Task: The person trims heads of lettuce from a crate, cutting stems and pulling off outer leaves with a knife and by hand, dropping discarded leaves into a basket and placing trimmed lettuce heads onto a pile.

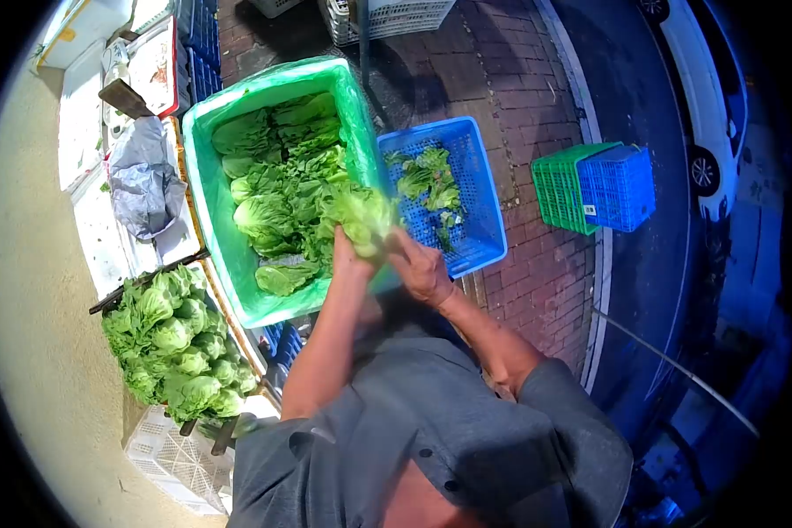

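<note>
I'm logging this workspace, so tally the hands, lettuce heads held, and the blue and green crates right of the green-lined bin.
Hands (left hand, right hand): 2
Held lettuce head: 1
Blue crates: 2
Green crate: 1
Total: 6

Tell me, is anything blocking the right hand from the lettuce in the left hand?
No, nothing visible is in the way. The right hand is right beside the lettuce, which the left hand is holding. It's blurry there, so I can't tell exactly where the right fingers touch.
</note>
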`<state>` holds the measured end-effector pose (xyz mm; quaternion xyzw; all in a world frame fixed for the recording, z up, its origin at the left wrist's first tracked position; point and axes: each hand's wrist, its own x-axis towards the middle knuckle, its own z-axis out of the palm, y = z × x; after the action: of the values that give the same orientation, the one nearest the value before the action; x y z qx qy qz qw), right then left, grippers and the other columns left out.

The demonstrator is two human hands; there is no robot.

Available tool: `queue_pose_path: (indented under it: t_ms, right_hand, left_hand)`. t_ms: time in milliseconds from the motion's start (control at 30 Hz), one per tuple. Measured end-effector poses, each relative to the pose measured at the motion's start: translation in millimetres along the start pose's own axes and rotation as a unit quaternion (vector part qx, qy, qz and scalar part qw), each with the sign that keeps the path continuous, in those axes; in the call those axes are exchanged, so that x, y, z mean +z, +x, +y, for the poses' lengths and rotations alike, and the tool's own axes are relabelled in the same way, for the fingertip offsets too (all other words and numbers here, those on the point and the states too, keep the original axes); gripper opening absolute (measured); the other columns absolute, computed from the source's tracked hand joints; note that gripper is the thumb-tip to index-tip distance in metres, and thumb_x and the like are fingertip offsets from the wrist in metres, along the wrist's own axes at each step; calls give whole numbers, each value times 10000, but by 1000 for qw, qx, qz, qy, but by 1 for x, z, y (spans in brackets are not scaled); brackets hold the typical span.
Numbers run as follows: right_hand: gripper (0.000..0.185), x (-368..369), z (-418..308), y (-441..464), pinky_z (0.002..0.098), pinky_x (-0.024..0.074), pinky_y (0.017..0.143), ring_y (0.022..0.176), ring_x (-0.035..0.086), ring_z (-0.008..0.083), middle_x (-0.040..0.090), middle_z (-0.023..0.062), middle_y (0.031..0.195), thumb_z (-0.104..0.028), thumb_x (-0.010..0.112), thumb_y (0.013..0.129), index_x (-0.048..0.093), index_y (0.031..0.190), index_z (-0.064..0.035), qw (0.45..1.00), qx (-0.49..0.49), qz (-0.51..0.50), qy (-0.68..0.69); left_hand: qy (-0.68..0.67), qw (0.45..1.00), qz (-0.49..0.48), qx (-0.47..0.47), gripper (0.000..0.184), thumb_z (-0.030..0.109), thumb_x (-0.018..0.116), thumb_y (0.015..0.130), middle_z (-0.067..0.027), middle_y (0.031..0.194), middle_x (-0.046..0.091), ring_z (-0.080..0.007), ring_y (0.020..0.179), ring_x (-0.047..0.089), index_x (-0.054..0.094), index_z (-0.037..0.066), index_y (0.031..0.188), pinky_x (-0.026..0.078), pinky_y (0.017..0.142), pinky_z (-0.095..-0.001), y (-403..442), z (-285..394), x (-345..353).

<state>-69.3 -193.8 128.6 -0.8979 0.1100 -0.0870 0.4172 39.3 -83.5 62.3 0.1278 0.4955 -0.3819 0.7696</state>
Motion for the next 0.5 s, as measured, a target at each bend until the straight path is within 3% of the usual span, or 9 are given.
queue_pose_path:
  t_ms: [100, 167, 267, 433, 500]
  right_hand:
    - [538, 5, 0, -4, 430, 540, 707, 857, 674, 400, 683, 218, 996, -167, 707, 863, 511, 1336, -2, 997, 61, -3, 41]
    - [521, 5, -7, -1, 424, 542, 725, 880, 674, 395, 681, 224, 1008, -149, 697, 869, 516, 1336, -3, 997, 57, 13, 57]
    - [494, 6, -2, -2, 417, 544, 755, 921, 674, 388, 675, 234, 1036, -119, 681, 876, 528, 1332, -9, 996, 50, 17, 68]
    - [466, 4, -2, 2, 407, 542, 790, 963, 673, 384, 663, 248, 1081, -91, 657, 890, 537, 1335, -21, 992, 79, 7, 96]
    - [465, 6, -4, 2, 400, 539, 802, 977, 671, 383, 655, 254, 1109, -91, 646, 898, 532, 1344, -23, 990, 86, 15, 114]
  left_hand:
    - [19, 1000, -3, 6, 675, 587, 227, 1011, -144, 1312, 580, -343, 1157, 574, 503, 86, 1369, 492, 963, -499, 1, -2, 2]
    - [34, 999, -23, 9, 678, 596, 225, 1008, -143, 1306, 581, -341, 1128, 584, 507, 92, 1364, 508, 935, -494, 8, 1, -3]
    - [-3, 1000, 8, -14, 649, 571, 265, 1016, -129, 1346, 544, -309, 1199, 542, 452, 92, 1411, 445, 1037, -480, -13, -1, 16]
    - [35, 999, -4, 6, 677, 582, 231, 1016, -156, 1367, 517, -332, 1214, 522, 419, 83, 1434, 439, 1029, -517, -2, 1, 7]
    - [23, 1000, 12, 0, 674, 603, 228, 1007, -142, 1297, 569, -337, 1123, 571, 485, 102, 1378, 502, 926, -503, 0, 2, 5]
